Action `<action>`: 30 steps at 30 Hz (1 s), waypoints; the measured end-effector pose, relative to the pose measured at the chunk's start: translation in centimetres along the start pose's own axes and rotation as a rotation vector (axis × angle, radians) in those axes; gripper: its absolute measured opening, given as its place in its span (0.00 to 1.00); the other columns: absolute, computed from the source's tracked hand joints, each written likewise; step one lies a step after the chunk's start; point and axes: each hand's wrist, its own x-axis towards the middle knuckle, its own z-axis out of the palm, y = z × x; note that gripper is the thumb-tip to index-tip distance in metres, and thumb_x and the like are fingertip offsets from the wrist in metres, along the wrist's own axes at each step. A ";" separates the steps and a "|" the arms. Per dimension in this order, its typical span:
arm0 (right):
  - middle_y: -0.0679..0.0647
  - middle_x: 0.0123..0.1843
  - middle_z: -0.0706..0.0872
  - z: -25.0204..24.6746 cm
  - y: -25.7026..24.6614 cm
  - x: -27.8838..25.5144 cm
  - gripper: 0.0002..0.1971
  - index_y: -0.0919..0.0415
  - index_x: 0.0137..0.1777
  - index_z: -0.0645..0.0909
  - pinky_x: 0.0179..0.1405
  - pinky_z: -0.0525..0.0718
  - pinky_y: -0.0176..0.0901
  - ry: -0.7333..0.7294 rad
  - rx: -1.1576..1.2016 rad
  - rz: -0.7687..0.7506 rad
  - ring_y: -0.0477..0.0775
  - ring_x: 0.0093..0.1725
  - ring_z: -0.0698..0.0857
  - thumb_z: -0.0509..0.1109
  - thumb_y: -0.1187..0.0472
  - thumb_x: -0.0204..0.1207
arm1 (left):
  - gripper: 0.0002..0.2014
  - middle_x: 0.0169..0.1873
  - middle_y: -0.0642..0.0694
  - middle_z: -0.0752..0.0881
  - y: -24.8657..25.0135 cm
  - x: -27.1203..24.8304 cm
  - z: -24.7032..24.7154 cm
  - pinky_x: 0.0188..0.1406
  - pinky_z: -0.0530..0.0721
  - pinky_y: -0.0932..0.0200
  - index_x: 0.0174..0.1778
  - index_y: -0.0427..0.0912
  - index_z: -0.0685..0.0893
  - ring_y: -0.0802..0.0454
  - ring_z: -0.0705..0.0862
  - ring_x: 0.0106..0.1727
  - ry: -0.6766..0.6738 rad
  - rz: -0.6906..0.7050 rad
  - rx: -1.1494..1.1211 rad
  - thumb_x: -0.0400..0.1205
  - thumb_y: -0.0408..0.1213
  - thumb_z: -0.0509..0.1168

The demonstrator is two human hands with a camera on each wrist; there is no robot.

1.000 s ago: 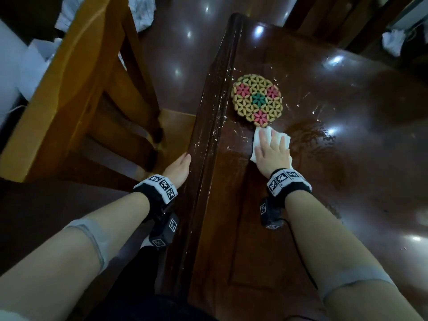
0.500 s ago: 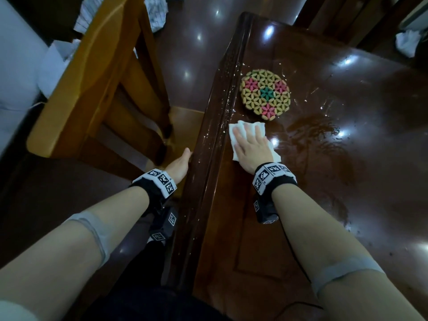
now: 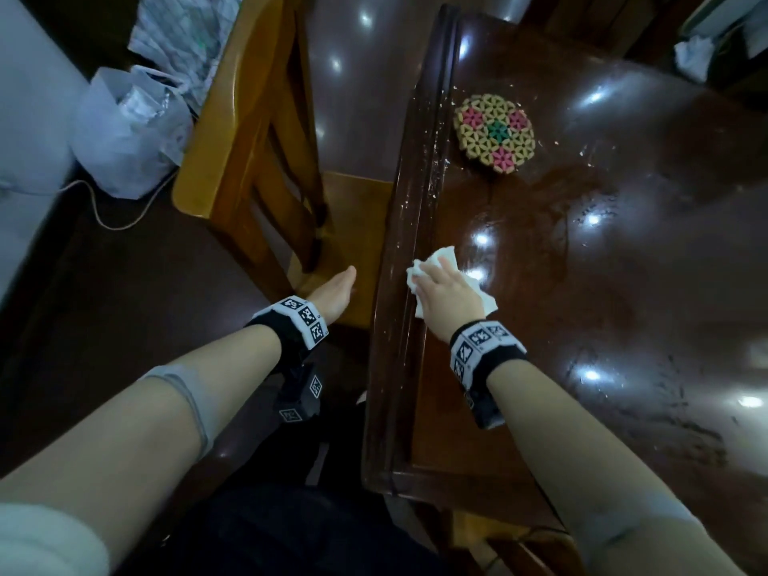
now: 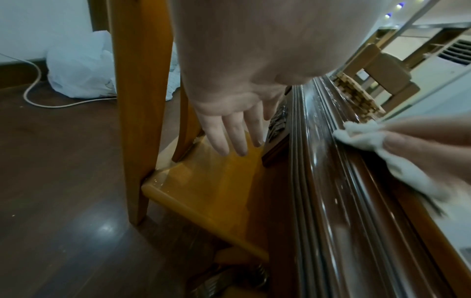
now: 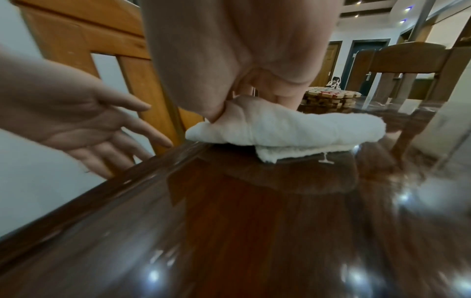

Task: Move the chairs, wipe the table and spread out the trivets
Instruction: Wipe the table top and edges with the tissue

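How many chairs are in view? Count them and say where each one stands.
2. A light wooden chair stands at the table's left edge, near the left hand. A darker chair stands at the table's far side, beyond the trivet. Others may be out of frame.

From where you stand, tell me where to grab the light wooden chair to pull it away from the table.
Grip the chair by its top rail, coming from the left with the free left hand. The backrest stands upright and clear of the table, while the seat is partly tucked under the table edge, so the rail probably gives the best reach. The right hand presses the cloth.
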 end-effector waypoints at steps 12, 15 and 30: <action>0.47 0.58 0.88 4.2 -10.2 -14.3 0.13 0.54 0.49 0.90 0.60 0.85 0.47 0.135 0.193 0.112 0.58 0.66 0.83 0.82 0.62 0.63 | 0.30 0.79 0.43 0.69 -4.0 -4.7 3.3 0.80 0.60 0.44 0.83 0.45 0.60 0.44 0.68 0.79 0.001 0.035 0.126 0.88 0.56 0.38; 0.46 0.53 0.89 5.1 -12.2 -17.6 0.12 0.56 0.45 0.90 0.55 0.87 0.45 0.207 0.227 0.109 0.56 0.61 0.86 0.83 0.64 0.60 | 0.30 0.78 0.43 0.71 -5.9 -6.4 4.3 0.79 0.62 0.42 0.83 0.46 0.59 0.42 0.70 0.77 -0.007 0.062 0.124 0.88 0.57 0.39; 0.50 0.43 0.83 6.7 -16.8 -30.4 0.15 0.55 0.43 0.79 0.41 0.76 0.44 -0.147 0.616 0.429 0.54 0.45 0.83 0.54 0.53 0.86 | 0.28 0.79 0.42 0.69 -12.8 -16.1 5.2 0.80 0.58 0.50 0.85 0.44 0.53 0.43 0.70 0.78 -0.060 0.082 0.129 0.90 0.52 0.37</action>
